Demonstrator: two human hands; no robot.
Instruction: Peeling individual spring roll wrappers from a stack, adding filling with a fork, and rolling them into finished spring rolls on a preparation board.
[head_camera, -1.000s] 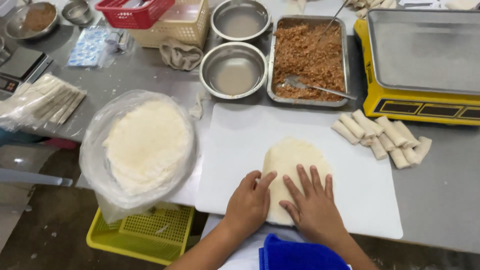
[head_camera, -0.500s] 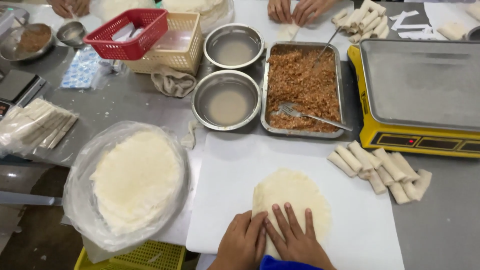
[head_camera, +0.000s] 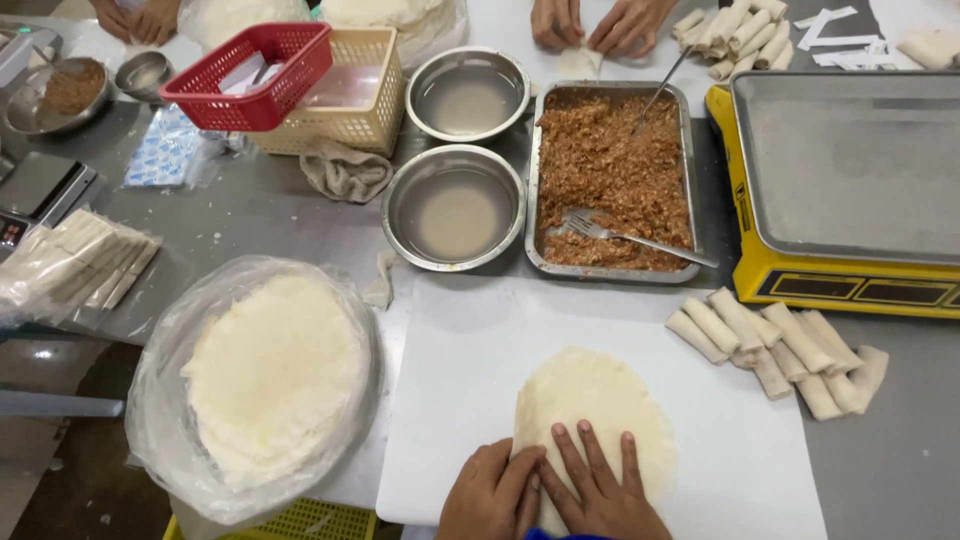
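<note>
Bare hands (head_camera: 555, 495), blue garment edge below.

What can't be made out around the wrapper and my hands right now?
- Head view: the near edge of the wrapper is covered by the left hand and right hand.
- Both wrists are cut off by the bottom edge.
- The yellow crate is mostly cut off there too.

— Where is the round pale wrapper sheet (head_camera: 596, 410) laid?

— On the white rectangular cutting board (head_camera: 470, 380), under both hands. A plastic-bagged stack of round wrappers (head_camera: 270, 375) is set to its left, finished pale rolls (head_camera: 775, 350) to its right.

— And behind?

— A rectangular steel tray of minced filling (head_camera: 610, 175) with a metal fork (head_camera: 630, 235) in it is placed there; two round steel bowls (head_camera: 455, 205) stand left of it, a yellow scale (head_camera: 850, 180) right.
</note>
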